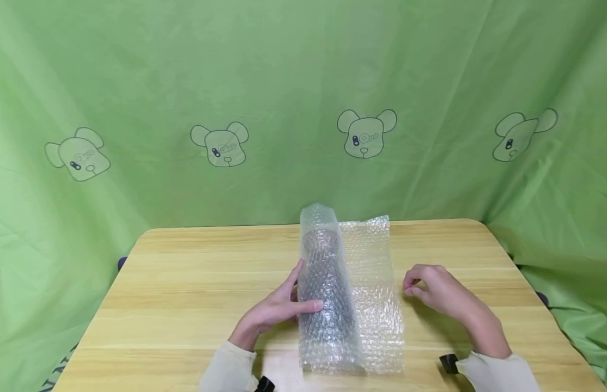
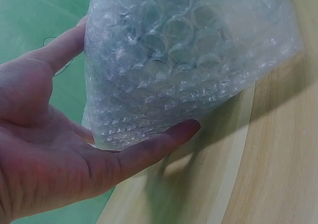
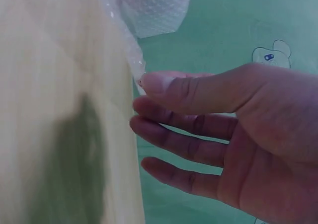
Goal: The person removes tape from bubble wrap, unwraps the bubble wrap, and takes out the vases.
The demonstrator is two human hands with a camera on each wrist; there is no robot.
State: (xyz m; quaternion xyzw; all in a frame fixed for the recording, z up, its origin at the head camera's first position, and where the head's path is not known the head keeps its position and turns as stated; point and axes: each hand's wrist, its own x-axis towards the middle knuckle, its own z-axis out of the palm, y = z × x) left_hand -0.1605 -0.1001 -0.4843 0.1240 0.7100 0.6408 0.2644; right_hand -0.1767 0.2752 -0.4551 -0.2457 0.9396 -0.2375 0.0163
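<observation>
Desk (image 1: 195, 283) on left, bare wood grain. Left hand (image 1: 274, 310) next: fingers and thumb spread in a wide V, thumb laid over the roll, index along its left side. Dark object (image 1: 328, 277) sits mid-desk, nearer the front, seen through bubble wrap (image 1: 377, 305); exact identity unclear. Wrap covers it, with excess film past its far end; loose sheet lies flat to the right. Right hand (image 1: 443, 288) just beside the sheet's right edge, thumb and index tips close together, other fingers slightly bent. Can't tell if it pinches film: thumb overlaps the edge in the right wrist view, head view suggests a small gap.

Step looks like rolling wrap round the object. To do it well: left hand keeps the roll snug and straight, right hand holds the sheet edge taut, turn evenly so ends stay aligned, don't crush bubbles.
</observation>
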